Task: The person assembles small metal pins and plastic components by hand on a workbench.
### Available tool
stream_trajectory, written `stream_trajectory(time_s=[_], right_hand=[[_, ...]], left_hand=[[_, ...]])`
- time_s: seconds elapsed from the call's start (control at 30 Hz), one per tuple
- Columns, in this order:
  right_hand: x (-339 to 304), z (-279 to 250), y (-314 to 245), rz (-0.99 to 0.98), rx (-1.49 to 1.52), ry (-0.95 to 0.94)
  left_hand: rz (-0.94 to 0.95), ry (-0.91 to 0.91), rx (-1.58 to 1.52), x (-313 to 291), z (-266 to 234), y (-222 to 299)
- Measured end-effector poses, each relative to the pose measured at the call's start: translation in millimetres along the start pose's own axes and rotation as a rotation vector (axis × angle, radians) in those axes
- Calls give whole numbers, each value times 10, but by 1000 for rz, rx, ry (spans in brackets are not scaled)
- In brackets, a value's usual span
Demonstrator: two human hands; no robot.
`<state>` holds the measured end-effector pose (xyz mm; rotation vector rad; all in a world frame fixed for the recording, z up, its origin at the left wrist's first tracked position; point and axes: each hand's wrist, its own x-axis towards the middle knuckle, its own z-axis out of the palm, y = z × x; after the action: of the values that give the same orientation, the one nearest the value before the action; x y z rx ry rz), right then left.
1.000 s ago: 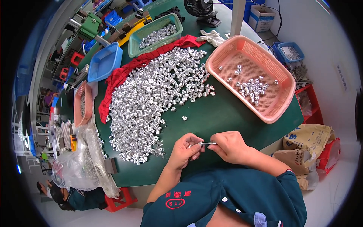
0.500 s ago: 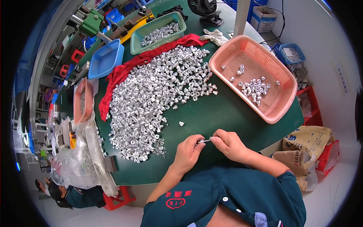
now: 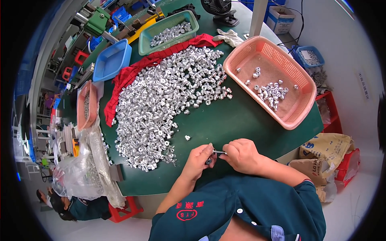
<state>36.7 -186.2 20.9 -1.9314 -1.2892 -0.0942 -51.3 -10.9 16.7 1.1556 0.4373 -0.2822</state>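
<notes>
At the near edge of the green table, my left hand (image 3: 196,162) is closed with finger and thumb pinched around a small metal part (image 3: 208,161), mostly hidden by the fingers. My right hand (image 3: 244,156) is closed on a thin silvery rod-like tool (image 3: 219,152), whose tip reaches the fingers of my left hand. Beyond my hands spreads a big heap of small silver metal sleeves (image 3: 157,108). A single loose sleeve (image 3: 187,137) lies apart on the table, just beyond my left hand.
A pink basket (image 3: 295,120) with some sleeves stands at the right. A red cloth (image 3: 120,82) borders the heap; behind are a blue tray (image 3: 110,72), a green basket (image 3: 144,50) and a white glove (image 3: 230,38). Plastic bags (image 3: 78,176) lie at the left edge.
My left hand has turned, its thumb now pointing up, and the rod-like tool shows at a slightly different angle. The loose sleeve appears a little lower and further left in view.
</notes>
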Motion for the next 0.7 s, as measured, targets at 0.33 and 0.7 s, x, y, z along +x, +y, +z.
stream_trajectory(time_s=[0.33, 0.7], right_hand=[[-85, 174, -75, 241, 209, -48], [29, 79, -53, 656, 644, -303]], left_hand=[[44, -3, 134, -39, 83, -63], [271, 75, 445, -145, 95, -44]])
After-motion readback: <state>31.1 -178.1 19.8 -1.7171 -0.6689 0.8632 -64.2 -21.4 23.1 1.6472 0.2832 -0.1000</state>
